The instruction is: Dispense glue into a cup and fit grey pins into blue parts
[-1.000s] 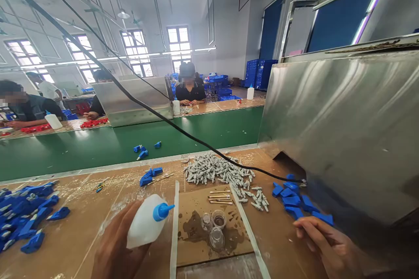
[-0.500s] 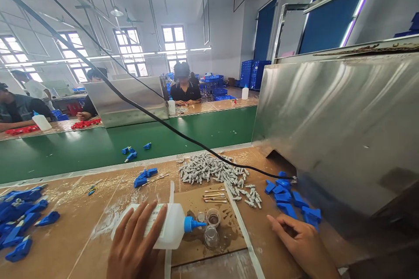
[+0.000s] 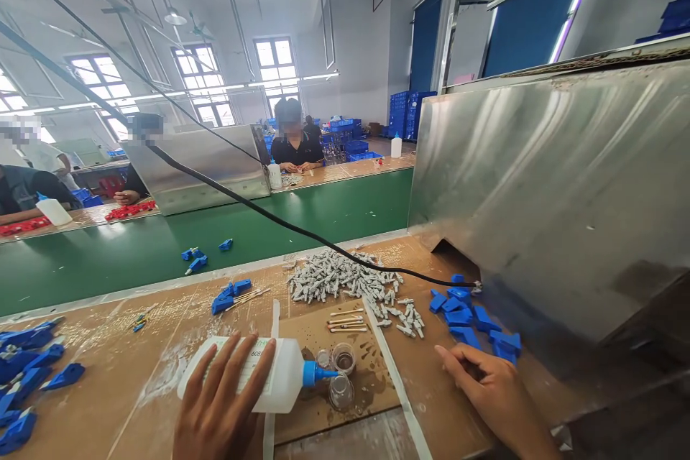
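The left hand (image 3: 221,402) lies with fingers spread over a white squeeze bottle (image 3: 253,375), pressing it on its side on the brown desk (image 3: 129,374); its blue nozzle (image 3: 315,373) points at three small clear glass cups (image 3: 337,371) on stained cardboard (image 3: 350,352). The right hand (image 3: 493,395) rests open, palm down, just beside glossy blue plastic parts (image 3: 474,316). A heap of grey pins (image 3: 337,280) lies behind, a steel hood (image 3: 550,180) close at right
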`<control>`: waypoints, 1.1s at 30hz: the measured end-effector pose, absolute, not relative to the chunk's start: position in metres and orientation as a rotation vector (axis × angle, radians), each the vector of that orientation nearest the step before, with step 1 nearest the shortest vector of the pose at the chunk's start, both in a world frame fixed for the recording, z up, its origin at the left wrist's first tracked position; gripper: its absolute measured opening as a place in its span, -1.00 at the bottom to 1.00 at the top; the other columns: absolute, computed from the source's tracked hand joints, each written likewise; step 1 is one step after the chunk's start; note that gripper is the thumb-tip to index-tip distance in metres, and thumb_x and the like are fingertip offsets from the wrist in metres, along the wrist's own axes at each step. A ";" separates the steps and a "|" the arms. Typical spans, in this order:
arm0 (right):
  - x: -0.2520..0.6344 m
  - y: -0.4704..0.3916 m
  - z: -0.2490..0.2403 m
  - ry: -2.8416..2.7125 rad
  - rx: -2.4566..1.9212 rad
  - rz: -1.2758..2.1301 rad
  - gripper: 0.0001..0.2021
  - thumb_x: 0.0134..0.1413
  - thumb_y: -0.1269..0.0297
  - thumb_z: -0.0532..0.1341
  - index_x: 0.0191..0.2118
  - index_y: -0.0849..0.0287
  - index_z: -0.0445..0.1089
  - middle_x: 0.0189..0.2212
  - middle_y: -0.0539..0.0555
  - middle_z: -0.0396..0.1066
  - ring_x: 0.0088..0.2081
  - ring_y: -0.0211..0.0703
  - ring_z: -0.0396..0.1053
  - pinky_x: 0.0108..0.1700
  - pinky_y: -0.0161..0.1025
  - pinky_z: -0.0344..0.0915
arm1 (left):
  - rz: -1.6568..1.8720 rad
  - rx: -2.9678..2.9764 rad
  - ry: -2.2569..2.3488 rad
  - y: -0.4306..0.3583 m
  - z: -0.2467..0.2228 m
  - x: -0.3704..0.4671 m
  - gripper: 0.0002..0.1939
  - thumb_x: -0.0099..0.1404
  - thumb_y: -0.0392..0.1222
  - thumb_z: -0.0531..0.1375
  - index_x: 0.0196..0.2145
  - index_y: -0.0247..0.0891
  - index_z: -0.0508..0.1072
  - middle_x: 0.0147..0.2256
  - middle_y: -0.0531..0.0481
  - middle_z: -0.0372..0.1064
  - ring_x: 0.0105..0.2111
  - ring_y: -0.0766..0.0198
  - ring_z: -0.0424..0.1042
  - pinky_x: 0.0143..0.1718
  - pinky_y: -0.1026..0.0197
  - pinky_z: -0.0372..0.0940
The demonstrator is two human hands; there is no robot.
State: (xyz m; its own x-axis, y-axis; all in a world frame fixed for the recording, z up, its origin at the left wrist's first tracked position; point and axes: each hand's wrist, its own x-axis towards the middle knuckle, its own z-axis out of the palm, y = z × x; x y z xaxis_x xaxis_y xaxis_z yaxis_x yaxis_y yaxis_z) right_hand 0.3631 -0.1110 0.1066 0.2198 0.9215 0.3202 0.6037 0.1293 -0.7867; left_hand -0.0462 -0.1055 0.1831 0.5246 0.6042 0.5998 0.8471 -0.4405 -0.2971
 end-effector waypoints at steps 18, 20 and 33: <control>0.365 -0.111 0.107 -1.414 -1.601 0.499 -0.43 0.18 -0.29 0.15 -0.58 0.10 0.38 -0.63 -0.07 0.18 -0.57 -0.26 0.15 -0.49 -0.29 0.11 | -0.576 -2.201 -1.172 -0.108 0.186 -0.041 -0.32 0.32 -0.53 0.12 0.32 -0.08 0.35 0.27 -0.25 0.40 0.31 -0.16 0.32 0.41 -0.23 0.04; 0.365 -0.111 0.107 -1.414 -1.606 0.503 -0.43 0.18 -0.29 0.15 -0.57 0.10 0.38 -0.63 -0.07 0.18 -0.57 -0.26 0.15 -0.48 -0.29 0.11 | -0.539 -2.197 -1.136 -0.108 0.186 -0.042 -0.32 0.32 -0.53 0.14 0.32 -0.10 0.36 0.26 -0.26 0.40 0.30 -0.16 0.32 0.41 -0.22 0.03; 0.365 -0.112 0.107 -1.371 -1.625 0.553 -0.43 0.16 -0.31 0.15 -0.57 0.09 0.41 -0.62 -0.07 0.24 -0.55 -0.25 0.20 -0.44 -0.29 0.15 | -0.729 -2.217 -1.243 -0.108 0.182 -0.035 -0.38 0.35 -0.49 0.08 0.28 -0.04 0.43 0.25 -0.23 0.43 0.31 -0.12 0.32 0.42 -0.24 0.03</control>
State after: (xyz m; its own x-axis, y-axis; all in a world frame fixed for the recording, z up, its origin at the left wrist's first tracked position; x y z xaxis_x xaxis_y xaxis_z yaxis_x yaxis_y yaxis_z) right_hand 0.3648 -0.1118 0.1071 0.2817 0.9361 0.2106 0.5280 0.0320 -0.8486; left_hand -0.0352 -0.1076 0.1817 0.4422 0.6087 0.6588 0.8720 -0.4637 -0.1569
